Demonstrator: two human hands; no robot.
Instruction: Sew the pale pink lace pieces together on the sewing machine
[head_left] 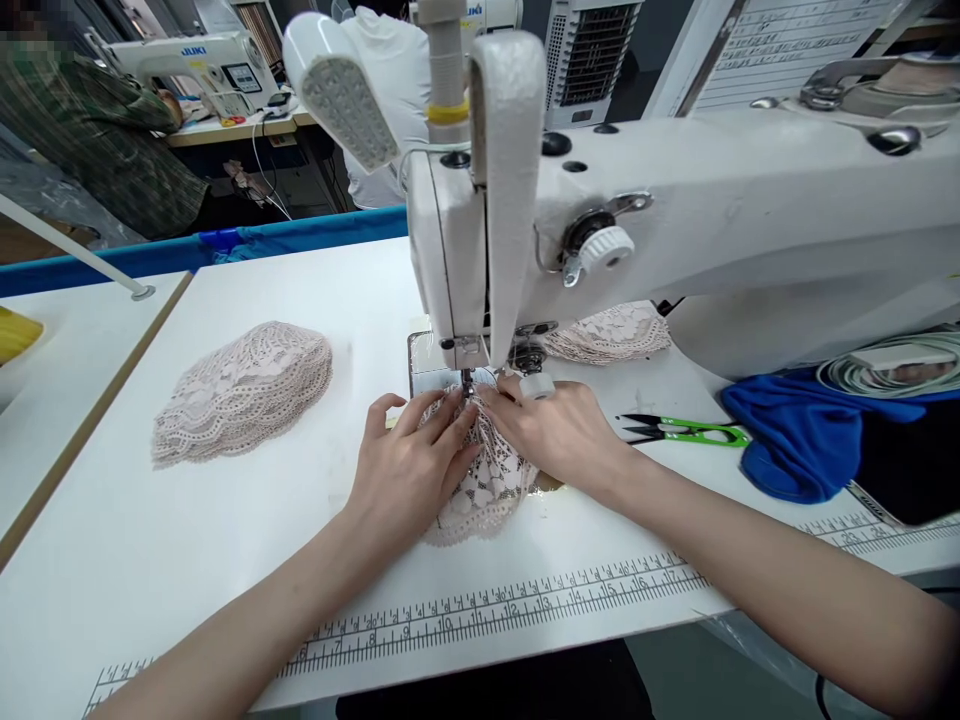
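A pale pink lace piece [480,490] lies gathered in folds under the needle area of the white sewing machine [480,250]. My left hand [412,450] rests on its left side, fingers spread and pressing down close to the presser foot [467,383]. From the right, my right hand [559,425] has its fingers bent together on the lace's edge, pinching it beside the foot; the fingertips are partly hidden. A stack of similar lace pieces [244,390] sits to the left. Another lace pile [611,332] shows behind the machine head.
Green-handled thread snips [686,431] lie right of my right hand, near a blue cloth [795,430] and a dark phone-like slab [900,470]. A printed ruler [480,610] runs along the table's front edge. Two people sit beyond the blue rim [300,240], near another sewing machine [202,70].
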